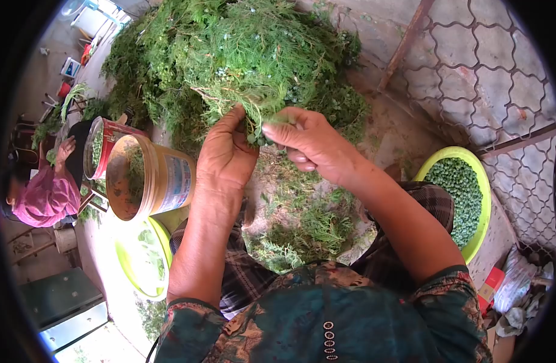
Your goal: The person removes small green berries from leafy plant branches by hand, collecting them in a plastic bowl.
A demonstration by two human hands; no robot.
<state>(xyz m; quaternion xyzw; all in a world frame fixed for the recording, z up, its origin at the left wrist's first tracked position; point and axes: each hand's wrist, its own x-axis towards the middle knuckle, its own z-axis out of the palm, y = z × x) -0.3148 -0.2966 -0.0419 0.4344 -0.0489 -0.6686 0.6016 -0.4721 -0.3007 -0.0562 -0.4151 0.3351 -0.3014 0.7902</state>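
My left hand (226, 154) is closed on an evergreen sprig (254, 106), pinching it between thumb and fingers. Close against the sprig's near end, my right hand (314, 144) has its thumb and fingers pressed together. Blurred greenery lies at those fingertips, and I cannot make out what is pinched there. Just beyond both hands rises a large heap of cut evergreen branches (229, 48), with small pale bluish berries among the leaves. By my right knee, a yellow-green basin (487, 202) holds many small green berries (453, 190).
Left of my left forearm stands a yellowish bucket (178, 181), with a red bucket (117, 133) behind it and a bright green basin (160, 242) below. A person in a pink top (48, 196) sits at far left. Wire mesh (471, 72) borders the right. Loose clippings (314, 233) litter the ground.
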